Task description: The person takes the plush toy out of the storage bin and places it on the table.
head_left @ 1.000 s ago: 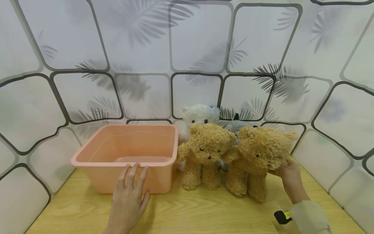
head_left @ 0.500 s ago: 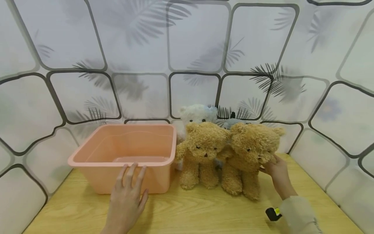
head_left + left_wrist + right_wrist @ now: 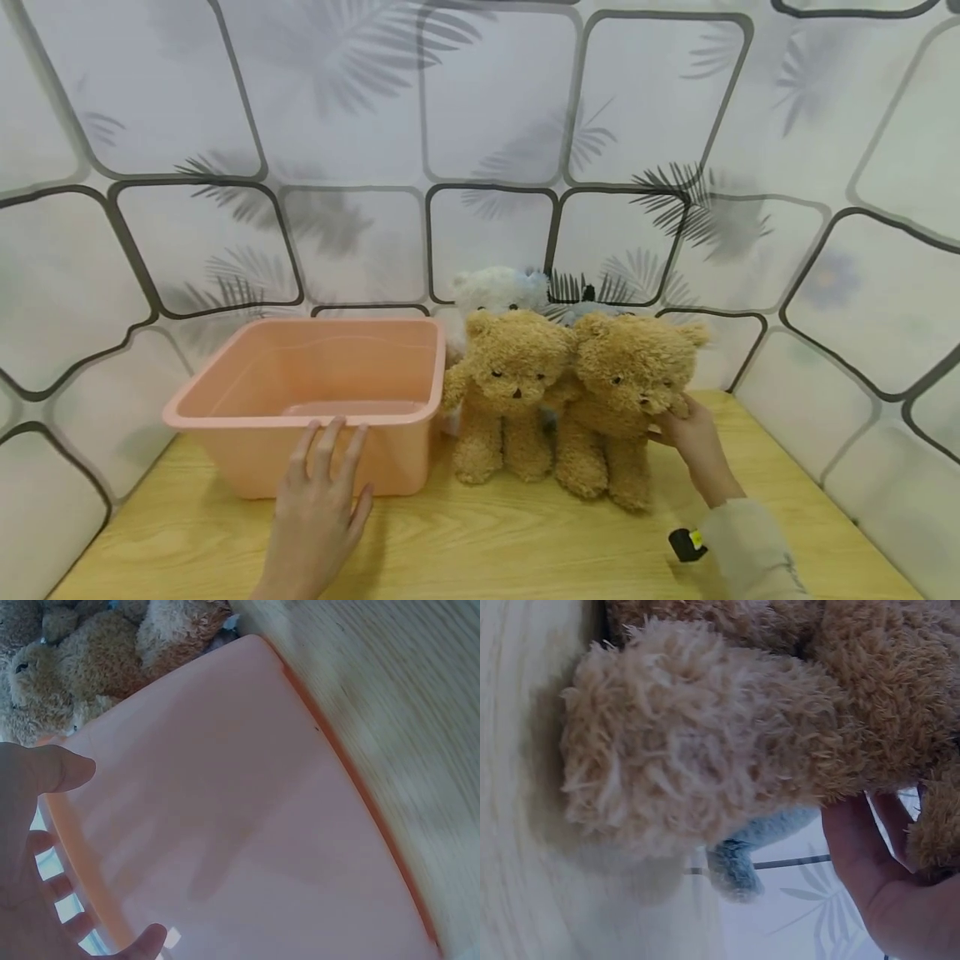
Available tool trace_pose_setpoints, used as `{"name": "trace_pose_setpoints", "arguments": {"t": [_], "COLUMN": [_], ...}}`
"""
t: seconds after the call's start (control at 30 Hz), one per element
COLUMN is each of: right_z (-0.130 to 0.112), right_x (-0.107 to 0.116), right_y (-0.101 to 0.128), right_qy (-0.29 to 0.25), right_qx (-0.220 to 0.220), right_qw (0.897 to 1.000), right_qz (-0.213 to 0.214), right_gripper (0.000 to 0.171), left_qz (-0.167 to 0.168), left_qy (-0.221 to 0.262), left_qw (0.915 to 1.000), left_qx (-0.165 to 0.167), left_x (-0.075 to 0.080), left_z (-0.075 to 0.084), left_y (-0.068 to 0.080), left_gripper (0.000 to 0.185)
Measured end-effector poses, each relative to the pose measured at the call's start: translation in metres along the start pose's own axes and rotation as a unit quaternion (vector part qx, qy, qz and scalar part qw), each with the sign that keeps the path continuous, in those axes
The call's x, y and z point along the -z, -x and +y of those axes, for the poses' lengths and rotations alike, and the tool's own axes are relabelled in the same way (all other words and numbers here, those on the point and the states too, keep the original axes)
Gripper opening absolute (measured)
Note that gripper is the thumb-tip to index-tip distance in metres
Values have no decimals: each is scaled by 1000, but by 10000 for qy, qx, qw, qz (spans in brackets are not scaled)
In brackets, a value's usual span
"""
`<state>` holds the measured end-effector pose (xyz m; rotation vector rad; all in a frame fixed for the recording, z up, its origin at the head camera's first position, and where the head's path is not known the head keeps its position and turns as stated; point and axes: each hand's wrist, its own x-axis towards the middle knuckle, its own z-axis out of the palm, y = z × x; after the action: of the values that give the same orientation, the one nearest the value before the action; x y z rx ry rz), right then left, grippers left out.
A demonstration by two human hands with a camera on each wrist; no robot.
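Bears crowded beside the tub, right hand holding the right-most brown bear.
Its fingers curl on the bear's side; a tug could topple the neighbouring brown bear. Left hand, fingers spread, presses the pink tub at centre-left.

The right-hand brown teddy bear stands upright on the wooden table, fluffy, touching its twin; the peach plastic tub sits open and empty beside them.

2 tan bears, peach tub, leaf-patterned wall.
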<state>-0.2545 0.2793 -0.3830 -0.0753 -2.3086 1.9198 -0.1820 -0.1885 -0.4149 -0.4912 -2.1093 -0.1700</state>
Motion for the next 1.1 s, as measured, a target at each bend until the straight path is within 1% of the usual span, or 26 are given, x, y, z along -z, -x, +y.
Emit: {"name": "trace_pose_setpoints", "arguments": {"t": [0.13, 0.27, 0.33, 0.37, 0.43, 0.5, 0.53, 0.6, 0.63, 0.7, 0.8, 0.9, 1.0, 1.1], "right_z": [-3, -4, -5, -5, -6, -8, -8, -8, -8, -6, -1, 3, 5, 5], "right_x": [3, 5, 6, 7, 10, 14, 16, 22, 24, 29, 35, 41, 46, 49], "right_y": [5, 12, 15, 16, 19, 22, 24, 28, 30, 35, 41, 45, 49, 51], "right_qy": [91, 381, 507, 571, 817, 1113, 1220, 1395, 1453, 1399, 1315, 1300, 1593, 2053], "right_qx": [2, 133, 239, 275, 268, 167, 129, 98, 131, 352, 675, 884, 926, 791], "right_qw": [9999, 9984, 9970, 9965, 9946, 9916, 9903, 9875, 9862, 9859, 9854, 9845, 9802, 9740], "right_qz": [105, 390, 530, 549, 576, 630, 648, 734, 779, 848, 847, 770, 722, 547], "right_gripper": [66, 54, 44, 43, 48, 53, 58, 62, 63, 62, 61, 57, 54, 57], "left_qz": [3, 2, -1, -3, 3, 9, 7, -6, -12, -25, -33, -46, -55, -44], "left_qy": [58, 71, 74, 76, 82, 87, 87, 105, 113, 123, 118, 90, 88, 109], "left_qw": [10000, 9999, 9999, 9999, 9999, 9999, 9999, 9999, 9999, 9998, 9999, 9999, 9999, 9999], "left_qx": [-28, -91, -119, -125, -133, -144, -143, -132, -129, -124, -121, -114, -94, -78], "left_x": [-1, -2, -2, -2, -3, -3, -3, -2, -2, -2, -1, -1, 0, 1], "left_z": [-1, -3, -4, -4, -5, -5, -5, -4, -4, -4, -5, -6, -6, -7], "left_y": [-1, -3, -4, -4, -4, -4, -3, -3, -3, -3, -3, -3, -2, -2], "left_gripper": [59, 59, 59, 59, 59, 59, 59, 59, 59, 59, 60, 60, 60, 60]}}
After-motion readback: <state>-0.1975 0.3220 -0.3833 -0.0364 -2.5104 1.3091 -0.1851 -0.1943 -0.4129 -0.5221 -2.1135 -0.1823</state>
